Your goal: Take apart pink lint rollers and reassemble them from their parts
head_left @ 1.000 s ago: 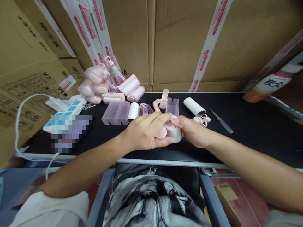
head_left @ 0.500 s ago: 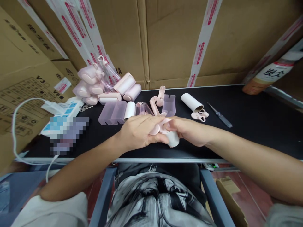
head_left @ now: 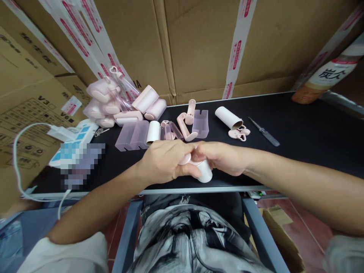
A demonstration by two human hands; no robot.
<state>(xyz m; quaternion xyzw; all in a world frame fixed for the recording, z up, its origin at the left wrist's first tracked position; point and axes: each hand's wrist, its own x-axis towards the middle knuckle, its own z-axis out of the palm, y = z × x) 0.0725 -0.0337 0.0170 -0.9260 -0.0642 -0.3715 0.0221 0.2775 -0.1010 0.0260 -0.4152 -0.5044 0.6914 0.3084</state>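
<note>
White paper-like cylindrical roll [head_left: 205,173], nr front edge of black flat tabletop [head_left: 227,182]: R hand [head_left: 226,157] fingers gripping it, L hand [head_left: 163,161] clamping pale-pink rounded plastic piece [head_left: 185,159]. Uneven thumb push cd. slip roll. Beyond: translucent lilac plastic case [head_left: 200,125].

Brown cardboard panels [head_left: 196,49], bearing white-and-red tape strips [head_left: 235,57], stand behind the table [head_left: 298,155]; a printed cardboard panel [head_left: 28,106] stands at its left. The table has a black top and a pale front edge [head_left: 227,189]. Below, reddish tiled floor [head_left: 305,216] shows outside two blue-grey bars [head_left: 263,235], with an open cardboard box [head_left: 280,216] at right.
</note>
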